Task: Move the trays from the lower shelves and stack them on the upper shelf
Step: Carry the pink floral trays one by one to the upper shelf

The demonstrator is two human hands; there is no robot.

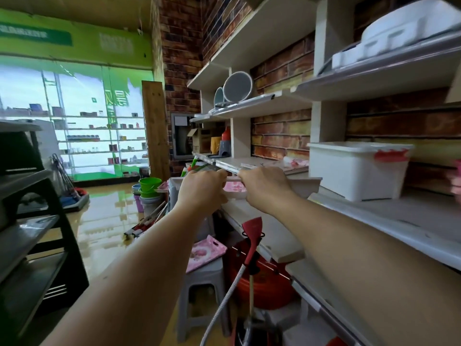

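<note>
Both hands grip one pale tray (305, 187) by its near rim, held level in the air at the front edge of the shelf (374, 213). The left hand (200, 189) curls its fingers over the rim toward the tray's left end; the right hand (264, 187) does the same just beside it, so both sit left of the tray's middle. The tray's long axis runs left to right, roughly along the shelf front, and its free right end reaches toward a white bin (354, 171) standing on that shelf. A pink print shows inside the tray between the hands (whether a second tray is nested in it I cannot tell).

The stack's place appears to be the upper shelf (262, 102), up and away from the hands, where two round mirrors (237, 87) stand. So the coming lift likely goes upward and forward, with the tray kept level. The right arm lies nearer the shelving. The unsupported right end could dip or clip the bin.
</note>
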